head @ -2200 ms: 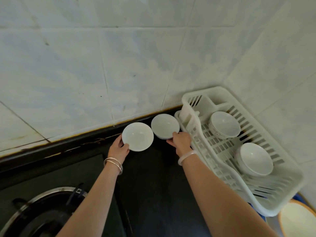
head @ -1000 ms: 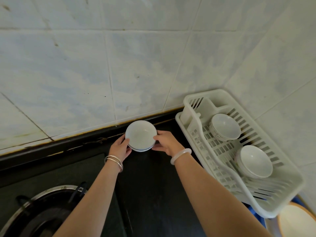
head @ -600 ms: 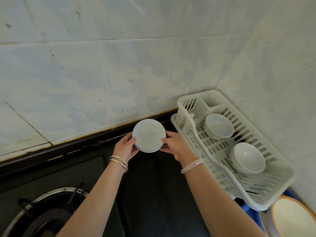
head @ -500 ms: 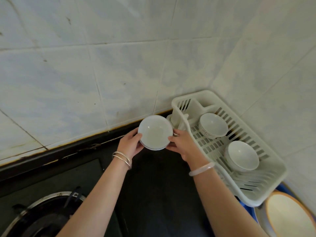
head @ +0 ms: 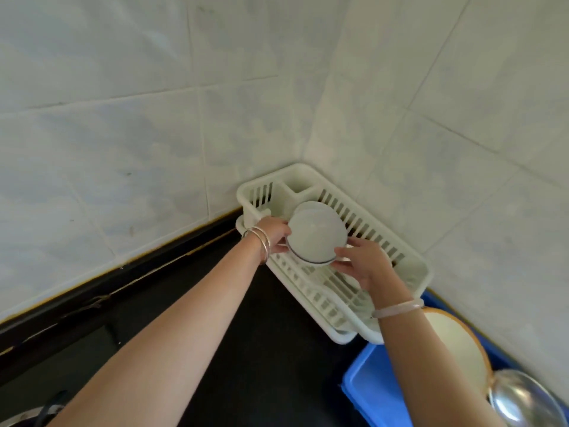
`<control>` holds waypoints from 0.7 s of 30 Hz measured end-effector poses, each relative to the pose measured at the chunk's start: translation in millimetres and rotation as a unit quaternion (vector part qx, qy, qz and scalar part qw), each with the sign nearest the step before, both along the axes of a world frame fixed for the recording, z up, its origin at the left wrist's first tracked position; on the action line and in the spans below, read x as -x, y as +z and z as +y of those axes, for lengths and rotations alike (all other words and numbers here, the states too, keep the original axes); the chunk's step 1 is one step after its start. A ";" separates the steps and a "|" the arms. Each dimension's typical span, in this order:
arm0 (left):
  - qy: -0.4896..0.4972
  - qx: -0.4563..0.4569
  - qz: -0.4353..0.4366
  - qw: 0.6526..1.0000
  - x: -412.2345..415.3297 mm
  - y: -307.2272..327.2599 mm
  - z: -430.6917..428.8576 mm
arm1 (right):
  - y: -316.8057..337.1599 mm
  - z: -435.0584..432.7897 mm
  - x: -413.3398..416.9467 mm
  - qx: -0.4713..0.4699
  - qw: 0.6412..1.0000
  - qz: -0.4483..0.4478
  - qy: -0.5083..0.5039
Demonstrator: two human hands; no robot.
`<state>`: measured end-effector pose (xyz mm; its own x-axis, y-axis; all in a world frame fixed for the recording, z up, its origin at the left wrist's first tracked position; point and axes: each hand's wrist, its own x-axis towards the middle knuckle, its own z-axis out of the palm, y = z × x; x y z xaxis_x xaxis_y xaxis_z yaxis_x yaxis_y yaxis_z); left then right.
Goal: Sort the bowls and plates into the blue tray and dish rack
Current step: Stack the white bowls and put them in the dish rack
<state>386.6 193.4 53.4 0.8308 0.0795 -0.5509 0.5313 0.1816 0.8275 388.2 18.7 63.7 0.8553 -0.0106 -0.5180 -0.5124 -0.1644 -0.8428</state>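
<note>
Hands (head: pixel 320 251) hold bowls (head: pixel 317 237) over rack (head: pixel 412 272).

Home kitchen, tiled walls (head: pixel 154 118), dish rack (head: pixel 412 266), black counter (head: pixel 261 349)

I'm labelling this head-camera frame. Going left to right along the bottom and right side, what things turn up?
Stove burner → left hand → stacked bowls → right hand → blue tray → metal bowl.

No text, label or number readable — none.
</note>
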 end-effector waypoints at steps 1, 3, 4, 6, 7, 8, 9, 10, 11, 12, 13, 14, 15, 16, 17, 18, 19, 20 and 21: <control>-0.016 -0.005 0.006 1.000 -7.0 -3.1 -5.1 | -6.0 -4.8 0.0 -0.001 1.000 0.009 -0.010; -0.042 -0.029 0.014 0.999 -15.0 -11.0 -5.3 | -18.2 -5.7 2.5 -0.001 0.999 0.030 -0.021; -0.062 -0.042 0.019 0.997 -19.9 -14.3 -8.2 | -24.2 -8.9 3.0 -0.003 0.999 0.039 -0.028; -0.102 -0.070 0.029 0.992 -28.7 -21.1 -12.6 | -34.8 -14.1 2.7 -0.013 0.997 0.055 -0.043; -0.124 -0.086 0.035 0.988 -33.0 -24.7 -15.2 | -39.0 -16.9 1.5 -0.014 0.997 0.061 -0.047; -0.143 -0.104 0.042 0.983 -36.2 -27.0 -18.0 | -42.8 -19.0 0.4 -0.010 0.997 0.064 -0.048; -0.163 -0.126 0.050 0.977 -39.3 -29.4 -20.2 | -46.0 -20.5 -0.3 -0.004 0.997 0.067 -0.048; -0.181 -0.151 0.057 0.970 -42.4 -32.5 -22.6 | -48.7 -21.4 -0.8 0.000 0.996 0.071 -0.048; -0.198 -0.176 0.061 0.962 -46.3 -36.7 -24.0 | -50.7 -22.0 -1.0 0.001 0.996 0.075 -0.048; -0.212 -0.195 0.065 0.955 -48.8 -39.0 -25.9 | -52.9 -22.7 -1.2 0.002 0.996 0.078 -0.047; -0.228 -0.216 0.066 0.947 -51.7 -41.6 -27.1 | -55.0 -23.2 -1.4 0.006 0.996 0.081 -0.045; -0.243 -0.241 0.068 0.937 -53.5 -43.4 -28.8 | -57.4 -23.4 -1.5 0.010 0.996 0.082 -0.044; -0.264 -0.274 0.067 0.922 -56.6 -46.1 -29.8 | -59.5 -23.1 -1.6 0.014 0.996 0.083 -0.043; -0.276 -0.304 0.068 0.909 -57.9 -46.8 -31.1 | -62.1 -22.6 -2.3 0.017 0.995 0.084 -0.044; -0.292 -0.338 0.071 0.892 -60.9 -47.8 -32.4 | -64.2 -21.7 -2.8 0.020 0.995 0.088 -0.047; -0.302 -0.368 0.078 0.876 -61.5 -48.0 -32.6 | -67.0 -20.7 -3.2 0.022 0.994 0.091 -0.048; -0.323 -0.402 0.078 0.853 -63.7 -48.2 -32.6 | -69.3 -19.8 -3.0 0.029 0.994 0.094 -0.043; -0.339 -0.421 0.076 0.838 -63.1 -46.9 -33.0 | -72.5 -19.2 -3.0 0.036 0.994 0.094 -0.035; -0.353 -0.428 0.074 0.829 -63.7 -46.1 -32.8 | -74.9 -18.9 -2.6 0.040 0.995 0.092 -0.028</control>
<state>450.3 160.6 7.4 0.7647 0.0176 -0.6441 0.3637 -0.8370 0.4089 390.8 -0.2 -11.2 0.7437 -0.1026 -0.6606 -0.6662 -0.1950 -0.7198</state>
